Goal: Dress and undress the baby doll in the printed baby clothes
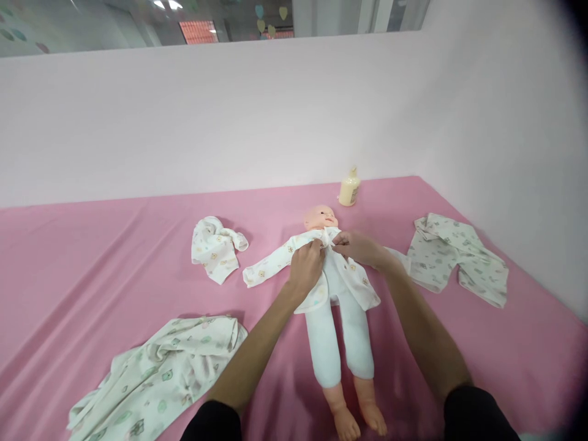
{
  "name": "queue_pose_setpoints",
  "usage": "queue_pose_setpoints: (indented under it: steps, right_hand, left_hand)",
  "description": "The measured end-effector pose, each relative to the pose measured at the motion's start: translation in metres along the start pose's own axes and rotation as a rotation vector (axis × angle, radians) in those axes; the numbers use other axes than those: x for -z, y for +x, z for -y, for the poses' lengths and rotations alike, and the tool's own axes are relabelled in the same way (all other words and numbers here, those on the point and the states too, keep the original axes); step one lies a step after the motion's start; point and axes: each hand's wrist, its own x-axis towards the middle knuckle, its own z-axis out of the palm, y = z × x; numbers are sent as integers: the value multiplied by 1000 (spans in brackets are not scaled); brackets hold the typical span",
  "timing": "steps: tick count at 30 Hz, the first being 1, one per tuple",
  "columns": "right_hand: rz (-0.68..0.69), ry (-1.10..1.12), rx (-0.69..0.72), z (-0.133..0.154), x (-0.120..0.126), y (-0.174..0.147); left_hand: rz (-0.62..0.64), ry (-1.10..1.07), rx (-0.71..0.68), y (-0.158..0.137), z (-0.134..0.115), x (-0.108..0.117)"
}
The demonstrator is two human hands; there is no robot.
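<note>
Doll's chest [337, 283]: your left hand [306, 267] and right hand [361, 248] crowded the collar of the jacket [275, 260], blocking entry from above.
Head end: a bottle [349, 190] stood near the doll's head [320, 217]; the white wall [229, 122] barred reach behind it.
Left side: pink sheet [114, 263] offered you open passage beyond the bundled garment [215, 248].
Right side: your right forearm [425, 327] and the printed trousers [459, 251] narrowed your path.

Bright, even light; soft shadows on pink sheet [114, 257]; lamp glare in window [234, 18], perhaps reflected; right corners dark.
</note>
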Motion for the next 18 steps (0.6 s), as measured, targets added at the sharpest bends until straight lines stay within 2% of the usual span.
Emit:
queue_pose_setpoints:
  steps: [10, 18]
  right_hand:
    - [-29, 38, 5, 0, -1, 0]
    - [-43, 54, 7, 0, -2, 3]
  left_hand:
    - [-52, 1, -31, -1, 0, -1]
    - [-135, 101, -99, -3, 2, -14]
